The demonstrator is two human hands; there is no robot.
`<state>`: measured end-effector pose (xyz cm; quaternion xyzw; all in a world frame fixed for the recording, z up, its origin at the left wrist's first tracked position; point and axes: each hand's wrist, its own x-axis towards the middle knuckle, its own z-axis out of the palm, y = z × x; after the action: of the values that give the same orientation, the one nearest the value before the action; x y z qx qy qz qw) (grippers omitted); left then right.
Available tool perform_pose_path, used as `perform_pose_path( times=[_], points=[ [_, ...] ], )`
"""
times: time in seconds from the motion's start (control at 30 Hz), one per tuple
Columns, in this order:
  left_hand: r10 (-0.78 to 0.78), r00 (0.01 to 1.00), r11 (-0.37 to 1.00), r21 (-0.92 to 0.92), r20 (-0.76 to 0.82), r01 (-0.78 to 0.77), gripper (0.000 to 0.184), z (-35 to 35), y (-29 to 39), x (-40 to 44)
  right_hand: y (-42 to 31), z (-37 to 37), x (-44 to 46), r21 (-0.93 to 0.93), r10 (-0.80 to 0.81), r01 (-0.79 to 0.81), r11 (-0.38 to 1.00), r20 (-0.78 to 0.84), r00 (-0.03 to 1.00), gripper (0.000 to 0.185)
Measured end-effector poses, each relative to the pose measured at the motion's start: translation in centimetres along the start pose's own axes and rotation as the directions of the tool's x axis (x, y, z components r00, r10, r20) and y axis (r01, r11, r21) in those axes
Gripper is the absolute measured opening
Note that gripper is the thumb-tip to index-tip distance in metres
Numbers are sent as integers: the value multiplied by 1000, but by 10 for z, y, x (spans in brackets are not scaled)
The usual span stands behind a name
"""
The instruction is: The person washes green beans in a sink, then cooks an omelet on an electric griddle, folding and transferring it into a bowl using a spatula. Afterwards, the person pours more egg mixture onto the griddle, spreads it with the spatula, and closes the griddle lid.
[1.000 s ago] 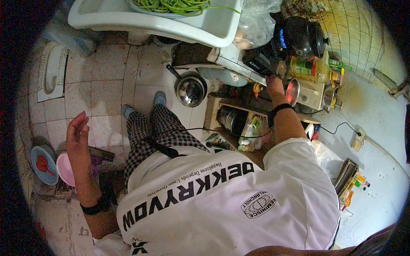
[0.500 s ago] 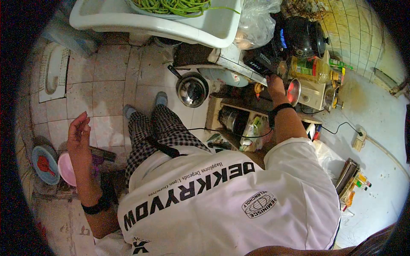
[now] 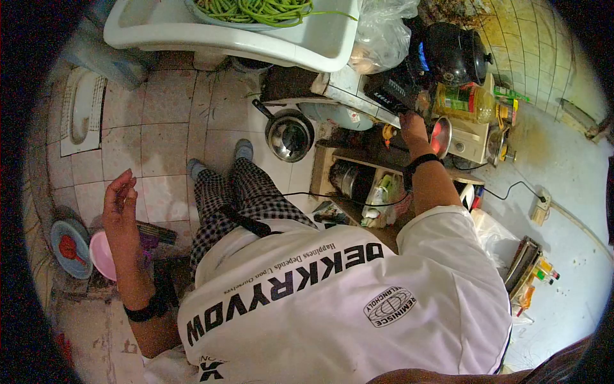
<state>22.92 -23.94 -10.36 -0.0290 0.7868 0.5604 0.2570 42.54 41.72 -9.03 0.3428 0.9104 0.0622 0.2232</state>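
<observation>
My left hand (image 3: 120,198) hangs in the air at the left, above the floor. Its fingers are loosely bent and apart, and nothing is in them. At the counter's front edge my right hand (image 3: 414,128) has its fingers curled; anything between them is hidden. Just beyond it lies a black flat appliance (image 3: 389,93) with white markings. A round metal bowl (image 3: 441,136) with a red reflection stands close to the right of that hand. Below the fingers is a small orange-yellow thing (image 3: 388,132) at the counter edge.
A frying pan (image 3: 289,136) rests near my feet. The white sink (image 3: 224,48) holds green long beans (image 3: 256,9). An oil bottle (image 3: 473,102) and a black pot (image 3: 454,54) stand on the counter. A black cord (image 3: 345,196) crosses before me. Basins (image 3: 71,248) sit at left.
Both hands keep nearly the same places and poses. The whole view has shifted very slightly.
</observation>
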Motion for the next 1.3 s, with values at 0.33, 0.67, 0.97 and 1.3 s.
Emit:
perform_pose_path(
  times=[0.33, 0.67, 0.97, 1.3],
  points=[
    [23, 1000, 999, 32, 10, -23, 26, 0, 2, 0, -1, 1, 2, -49, -11, 12, 999, 19, 1000, 37],
    [18, 1000, 1000, 19, 19, -18, 27, -2, -4, 2, 0, 2, 3, 19, 50, -51, 999, 36, 998, 35],
    [27, 1000, 1000, 13, 17, -27, 29, -1, -4, 2, -16, -16, -7, -52, 38, -34, 998, 73, 997, 34],
    [-3, 1000, 999, -36, 8, 4, 29, -2, 1, 6, -10, -7, -3, 22, -7, 7, 1000, 9, 1000, 32]
  ],
)
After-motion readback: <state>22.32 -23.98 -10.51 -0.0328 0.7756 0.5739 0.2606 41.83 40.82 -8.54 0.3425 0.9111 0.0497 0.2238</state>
